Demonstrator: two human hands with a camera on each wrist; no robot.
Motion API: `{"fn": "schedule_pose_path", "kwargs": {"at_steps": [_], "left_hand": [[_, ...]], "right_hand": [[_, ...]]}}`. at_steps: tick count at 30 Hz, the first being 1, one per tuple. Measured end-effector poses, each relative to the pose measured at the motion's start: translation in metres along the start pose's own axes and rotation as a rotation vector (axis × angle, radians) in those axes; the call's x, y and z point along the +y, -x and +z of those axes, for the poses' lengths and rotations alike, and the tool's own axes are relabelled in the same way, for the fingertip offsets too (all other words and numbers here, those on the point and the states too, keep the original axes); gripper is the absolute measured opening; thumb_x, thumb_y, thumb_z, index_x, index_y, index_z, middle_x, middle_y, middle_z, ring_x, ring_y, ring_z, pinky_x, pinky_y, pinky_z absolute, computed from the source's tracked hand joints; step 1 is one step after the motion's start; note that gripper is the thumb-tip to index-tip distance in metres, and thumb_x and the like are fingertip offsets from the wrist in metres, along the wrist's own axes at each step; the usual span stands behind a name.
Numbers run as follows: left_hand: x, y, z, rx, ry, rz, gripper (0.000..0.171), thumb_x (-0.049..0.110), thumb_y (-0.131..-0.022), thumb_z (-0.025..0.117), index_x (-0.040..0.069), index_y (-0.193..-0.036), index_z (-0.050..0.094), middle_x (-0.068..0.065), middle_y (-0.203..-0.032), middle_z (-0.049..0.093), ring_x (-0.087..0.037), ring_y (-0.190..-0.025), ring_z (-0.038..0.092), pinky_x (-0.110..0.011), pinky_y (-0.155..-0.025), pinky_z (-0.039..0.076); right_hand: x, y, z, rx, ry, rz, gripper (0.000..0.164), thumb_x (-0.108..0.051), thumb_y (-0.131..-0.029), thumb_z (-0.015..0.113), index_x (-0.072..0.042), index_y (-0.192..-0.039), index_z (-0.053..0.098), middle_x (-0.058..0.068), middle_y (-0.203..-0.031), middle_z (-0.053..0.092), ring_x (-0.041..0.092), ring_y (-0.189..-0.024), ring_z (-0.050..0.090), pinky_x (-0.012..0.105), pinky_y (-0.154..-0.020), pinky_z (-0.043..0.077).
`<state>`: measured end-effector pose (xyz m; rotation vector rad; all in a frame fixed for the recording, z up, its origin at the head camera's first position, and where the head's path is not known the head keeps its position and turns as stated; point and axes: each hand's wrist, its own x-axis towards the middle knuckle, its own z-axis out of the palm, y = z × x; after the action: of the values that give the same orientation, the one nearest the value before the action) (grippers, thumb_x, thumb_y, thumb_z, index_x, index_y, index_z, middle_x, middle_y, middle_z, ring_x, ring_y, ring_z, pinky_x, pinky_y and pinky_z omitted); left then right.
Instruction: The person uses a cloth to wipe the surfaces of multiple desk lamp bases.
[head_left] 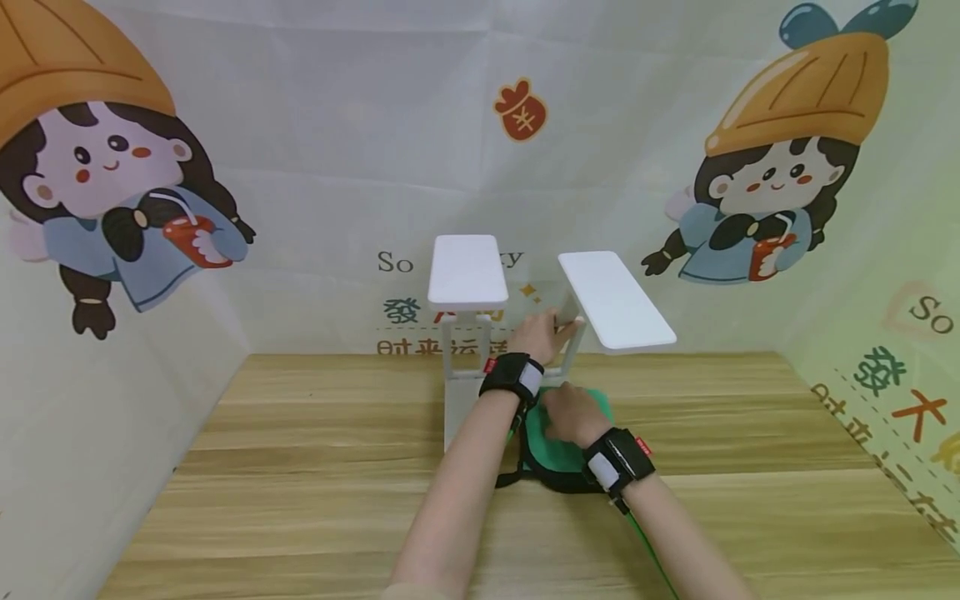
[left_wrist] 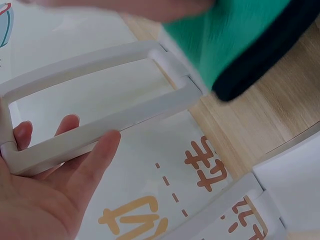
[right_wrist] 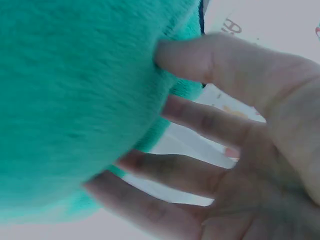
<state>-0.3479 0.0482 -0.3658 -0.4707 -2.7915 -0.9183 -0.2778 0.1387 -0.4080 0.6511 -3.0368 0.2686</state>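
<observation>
A white stand with two tilted plates, the left plate (head_left: pixel 468 271) and the right plate (head_left: pixel 617 300), stands on the table. My left hand (head_left: pixel 537 335) holds the right plate's frame-shaped support arm (left_wrist: pixel 125 116), its fingers around one bar in the left wrist view. Just nearer to me, my right hand (head_left: pixel 576 415) grips a green plush cloth (right_wrist: pixel 75 100) with black edging. Thumb and fingertips pinch a fold of it in the right wrist view. In the head view the cloth lies over the right part of the stand's base (head_left: pixel 456 410), hiding much of it.
A wood-grain table (head_left: pixel 315 467) extends to both sides. Behind it hangs a pale printed backdrop (head_left: pixel 337 125) with cartoon figures and lettering, which continues along both sides. A green cable (head_left: pixel 651 550) runs from the right wrist strap (head_left: pixel 619 460) toward the front edge.
</observation>
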Motion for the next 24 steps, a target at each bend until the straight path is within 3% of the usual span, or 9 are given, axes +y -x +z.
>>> {"fn": "schedule_pose_path", "kwargs": {"at_steps": [5, 11, 15, 19, 24], "left_hand": [[-0.002, -0.001, 0.002, 0.002, 0.025, 0.011, 0.041, 0.045, -0.095, 0.053, 0.006, -0.086, 0.059, -0.004, -0.067, 0.056, -0.014, -0.055, 0.046, -0.023, -0.050, 0.032], [-0.002, 0.000, 0.001, -0.007, 0.006, 0.011, 0.042, 0.046, -0.096, 0.052, 0.005, -0.093, 0.062, -0.010, -0.080, 0.065, -0.018, -0.060, 0.054, -0.025, -0.053, 0.035], [-0.001, 0.002, -0.002, -0.011, 0.010, 0.013, 0.042, 0.045, -0.096, 0.052, 0.004, -0.095, 0.062, -0.011, -0.079, 0.065, -0.017, -0.059, 0.051, -0.024, -0.052, 0.034], [-0.001, 0.002, -0.004, -0.022, 0.024, 0.006, 0.041, 0.044, -0.096, 0.052, 0.004, -0.097, 0.062, -0.010, -0.077, 0.064, -0.016, -0.058, 0.050, -0.024, -0.052, 0.034], [0.000, 0.003, -0.005, -0.041, 0.026, -0.016, 0.044, 0.046, -0.096, 0.050, 0.005, -0.108, 0.063, -0.012, -0.093, 0.069, -0.022, -0.074, 0.063, -0.030, -0.064, 0.047]], "right_hand": [[0.006, -0.009, 0.005, 0.054, 0.033, -0.011, 0.011, -0.001, -0.072, 0.069, -0.005, -0.072, 0.059, 0.003, -0.065, 0.051, 0.016, -0.056, 0.044, 0.030, -0.053, 0.036], [-0.002, 0.002, 0.000, -0.019, 0.010, -0.007, 0.021, 0.004, -0.069, 0.070, -0.008, -0.065, 0.053, 0.003, -0.060, 0.047, 0.016, -0.054, 0.044, 0.029, -0.049, 0.034], [-0.005, 0.001, -0.003, -0.041, -0.029, 0.003, 0.027, 0.006, -0.067, 0.072, -0.008, -0.060, 0.049, 0.001, -0.058, 0.041, 0.016, -0.053, 0.042, 0.028, -0.048, 0.033], [0.002, -0.010, 0.002, 0.010, -0.005, 0.001, 0.014, 0.002, -0.070, 0.070, -0.005, -0.068, 0.058, 0.001, -0.060, 0.044, 0.015, -0.054, 0.043, 0.029, -0.051, 0.037], [0.013, -0.013, 0.011, 0.088, 0.058, -0.063, 0.006, -0.002, -0.075, 0.067, -0.002, -0.081, 0.066, 0.007, -0.068, 0.059, 0.022, -0.066, 0.058, 0.038, -0.065, 0.049]]}}
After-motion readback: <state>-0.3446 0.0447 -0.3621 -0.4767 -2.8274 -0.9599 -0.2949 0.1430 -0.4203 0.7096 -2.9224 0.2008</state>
